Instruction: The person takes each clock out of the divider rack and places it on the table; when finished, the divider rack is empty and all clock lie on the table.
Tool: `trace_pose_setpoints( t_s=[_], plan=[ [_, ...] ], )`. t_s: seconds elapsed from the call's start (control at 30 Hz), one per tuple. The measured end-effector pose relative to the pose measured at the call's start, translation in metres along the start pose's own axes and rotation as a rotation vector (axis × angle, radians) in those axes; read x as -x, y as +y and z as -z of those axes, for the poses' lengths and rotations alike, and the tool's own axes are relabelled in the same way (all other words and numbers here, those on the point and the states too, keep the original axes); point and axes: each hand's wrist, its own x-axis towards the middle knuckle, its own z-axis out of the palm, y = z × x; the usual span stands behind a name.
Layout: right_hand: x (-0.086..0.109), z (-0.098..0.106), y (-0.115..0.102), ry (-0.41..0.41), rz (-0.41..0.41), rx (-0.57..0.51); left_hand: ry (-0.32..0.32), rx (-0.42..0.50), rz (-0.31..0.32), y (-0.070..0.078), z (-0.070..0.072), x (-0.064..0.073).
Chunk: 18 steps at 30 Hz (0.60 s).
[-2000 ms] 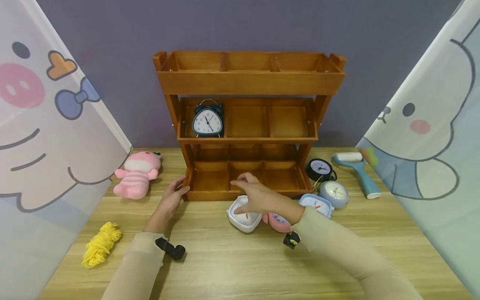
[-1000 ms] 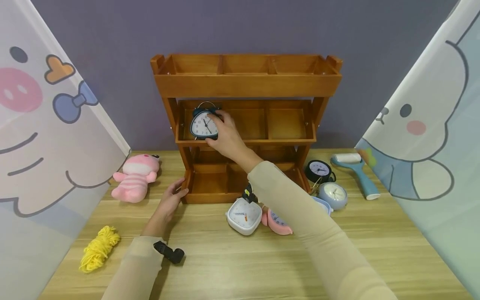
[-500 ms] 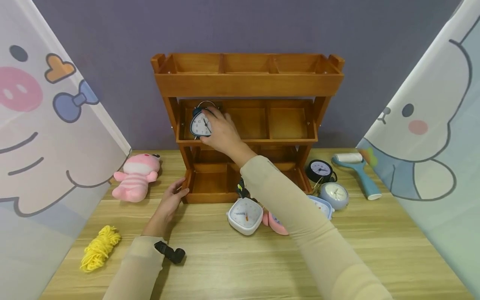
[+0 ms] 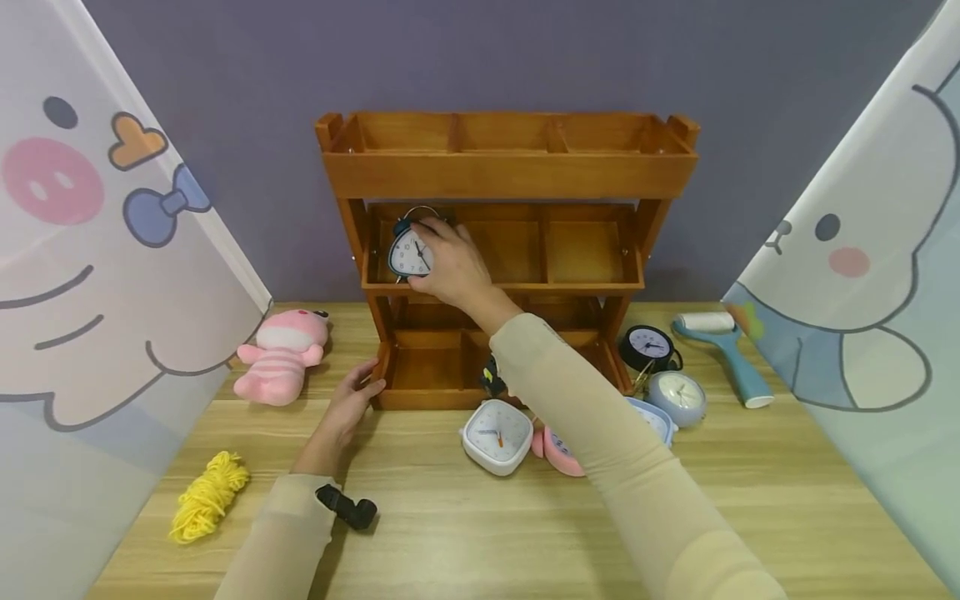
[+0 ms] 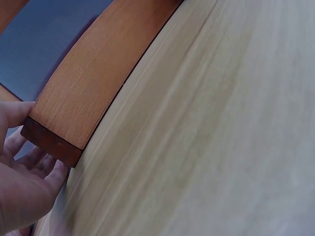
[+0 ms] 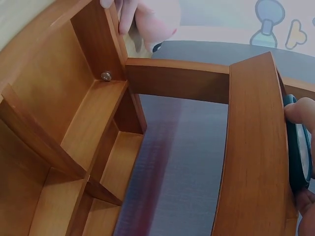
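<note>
A dark teal twin-bell alarm clock with a white face stands in the left compartment of the middle tier of a brown wooden shelf. My right hand grips this clock, covering its right side. In the right wrist view, the clock's dark rim shows between thumb and fingers, close to the wood. My left hand holds the shelf at its lower left front corner. Up close in the left wrist view, thumb and fingers lie around the wooden end.
A white clock, a pink clock partly under my right sleeve, a blue clock, a round pale clock and a black clock stand front right. Around lie a lint roller, pink plush toy and yellow yarn.
My right hand has moved from above the white clock up and left to the teal clock and taken hold of it. The clock stays in its compartment. My left hand keeps its place.
</note>
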Motion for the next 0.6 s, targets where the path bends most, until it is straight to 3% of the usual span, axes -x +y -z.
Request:
trace_pose_setpoints(
  t_s=[0.37, 0.6],
  plan=[
    [0.007, -0.003, 0.006, 0.090, 0.032, -0.068, -0.008, 0.012, 0.005, 0.000, 0.000, 0.001],
    [0.013, 0.003, 0.005, 0.193, 0.126, -0.083, 0.000, 0.030, 0.006, -0.002, -0.001, -0.001]
  ],
)
